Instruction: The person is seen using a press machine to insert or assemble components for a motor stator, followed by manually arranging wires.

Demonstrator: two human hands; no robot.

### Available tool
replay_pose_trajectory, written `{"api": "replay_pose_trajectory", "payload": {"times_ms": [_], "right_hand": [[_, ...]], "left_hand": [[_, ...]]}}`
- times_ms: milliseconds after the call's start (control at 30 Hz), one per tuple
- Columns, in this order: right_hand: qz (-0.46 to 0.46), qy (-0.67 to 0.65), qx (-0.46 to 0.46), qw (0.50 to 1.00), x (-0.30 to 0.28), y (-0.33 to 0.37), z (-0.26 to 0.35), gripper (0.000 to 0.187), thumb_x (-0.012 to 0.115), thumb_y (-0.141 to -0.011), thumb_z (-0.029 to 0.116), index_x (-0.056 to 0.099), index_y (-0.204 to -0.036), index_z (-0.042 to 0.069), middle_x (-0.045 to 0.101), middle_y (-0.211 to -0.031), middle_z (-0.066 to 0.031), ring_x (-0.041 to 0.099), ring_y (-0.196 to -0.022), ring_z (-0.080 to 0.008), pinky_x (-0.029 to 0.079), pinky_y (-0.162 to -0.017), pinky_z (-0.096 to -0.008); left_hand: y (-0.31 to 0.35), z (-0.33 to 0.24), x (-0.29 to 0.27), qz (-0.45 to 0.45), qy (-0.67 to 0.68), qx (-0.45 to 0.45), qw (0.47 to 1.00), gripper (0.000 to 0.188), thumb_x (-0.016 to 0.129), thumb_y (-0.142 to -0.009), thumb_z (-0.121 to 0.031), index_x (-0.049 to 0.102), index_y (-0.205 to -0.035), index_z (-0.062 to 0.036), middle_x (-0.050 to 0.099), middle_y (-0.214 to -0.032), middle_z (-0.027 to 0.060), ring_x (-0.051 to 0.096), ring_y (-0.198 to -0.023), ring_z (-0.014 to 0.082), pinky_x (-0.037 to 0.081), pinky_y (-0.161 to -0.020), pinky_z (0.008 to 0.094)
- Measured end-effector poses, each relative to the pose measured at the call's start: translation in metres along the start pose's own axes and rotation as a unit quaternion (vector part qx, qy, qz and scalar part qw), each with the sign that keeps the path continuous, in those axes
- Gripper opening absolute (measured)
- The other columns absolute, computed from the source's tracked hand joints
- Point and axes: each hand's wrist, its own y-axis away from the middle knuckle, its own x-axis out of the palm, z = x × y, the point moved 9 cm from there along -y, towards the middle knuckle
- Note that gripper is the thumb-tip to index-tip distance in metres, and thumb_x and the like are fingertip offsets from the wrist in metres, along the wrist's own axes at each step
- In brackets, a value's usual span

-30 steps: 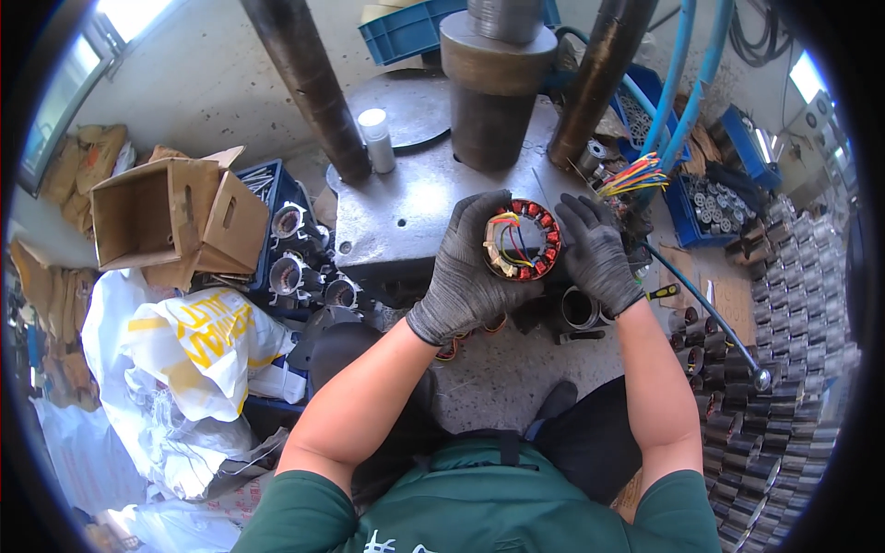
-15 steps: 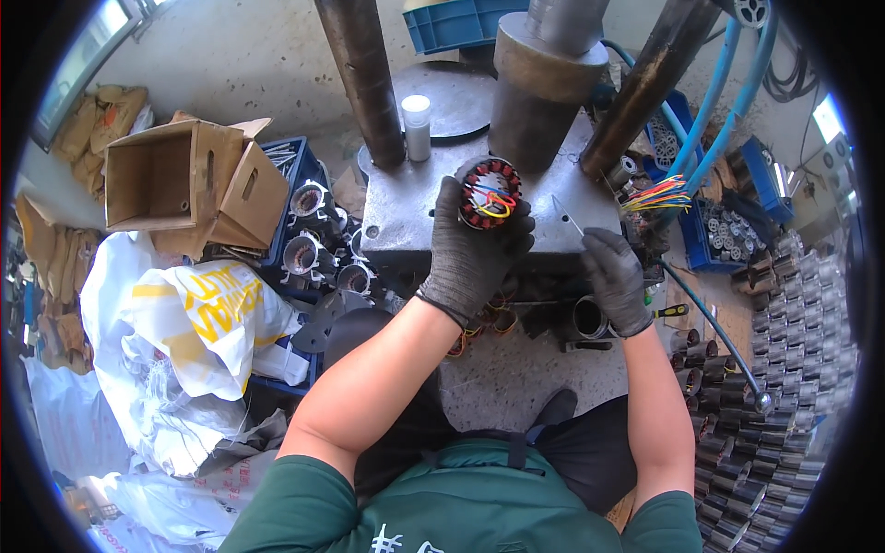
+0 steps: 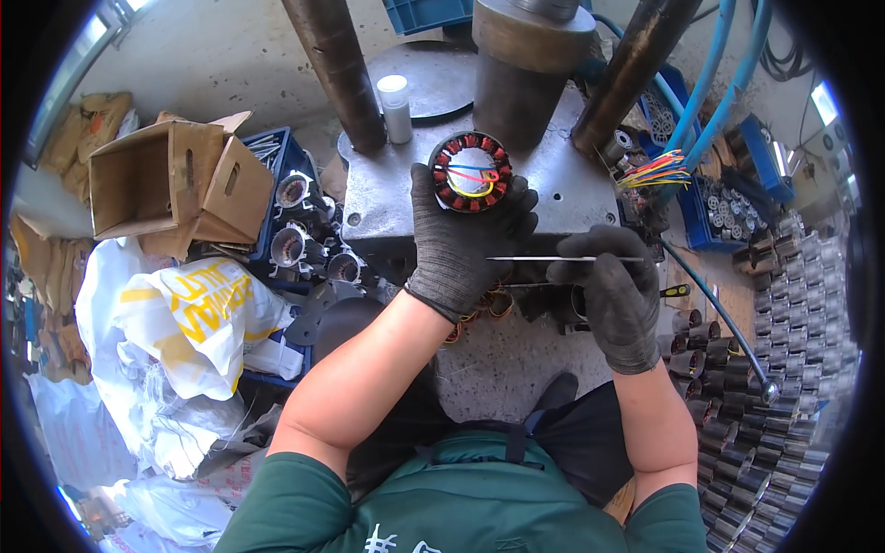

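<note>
In a dark knit glove, my left hand [image 3: 458, 241] grips a round motor stator [image 3: 445, 195] from below and tilts its open end up. Red windings ring its inside, and blue, red and yellow lead wires cross the middle. My right hand [image 3: 616, 295], gloved alike, pinches a thin, straight metal rod [image 3: 525, 259]. The rod lies level, its free end pointing left toward my left hand, below the stator. Both hands are at the near edge of a steel press table [image 3: 387, 198].
Behind the stator stand a thick press ram [image 3: 521, 92] and steel columns [image 3: 334, 74]. A white-capped bottle [image 3: 396, 109] is on the table. Cardboard boxes [image 3: 152, 180] and white sacks [image 3: 175, 332] lie left. Stacked metal cylinders [image 3: 793, 341] fill the right, near coloured wires [image 3: 653, 170].
My right hand has drawn nearer to me and turned, so the rod now lies level and points left. The stator has shifted slightly left in my left hand's grip.
</note>
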Motion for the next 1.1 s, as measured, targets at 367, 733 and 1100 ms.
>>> {"api": "replay_pose_trajectory", "payload": {"times_ms": [367,733,1100], "right_hand": [[0.024,0.28,-0.157,0.947,0.001,0.003,0.042,0.02,0.062,-0.107,0.005,0.072,-0.123,0.0,0.077,-0.106,-0.0111,0.074,-0.096,-0.0193,0.06,-0.087,-0.0354],[0.034,0.379,-0.254,0.889,0.001,-0.008,0.038,0.018,0.064,-0.105,0.001,0.072,-0.121,0.0,0.077,-0.105,-0.0118,0.075,-0.095,-0.0204,0.059,-0.087,-0.035],[0.034,0.42,-0.261,0.869,0.008,-0.012,0.037,0.016,0.064,-0.104,-0.001,0.072,-0.118,0.0,0.076,-0.105,-0.0117,0.075,-0.094,-0.0204,0.06,-0.086,-0.0341]], "left_hand": [[0.004,0.013,0.003,-0.061,-0.103,0.022,0.993,0.111,0.047,-0.089,-0.093,0.043,-0.16,-0.0075,0.054,-0.149,0.0226,0.042,-0.148,0.0431,0.026,-0.128,0.0573],[0.004,0.021,-0.008,-0.109,-0.164,0.028,0.98,0.108,0.048,-0.088,-0.095,0.054,-0.151,-0.0084,0.064,-0.135,0.0216,0.057,-0.133,0.0395,0.036,-0.121,0.0575],[0.007,0.025,-0.005,-0.123,-0.142,0.011,0.982,0.105,0.046,-0.089,-0.096,0.057,-0.148,-0.0103,0.068,-0.126,0.0179,0.067,-0.116,0.0349,0.05,-0.109,0.0514]]}}
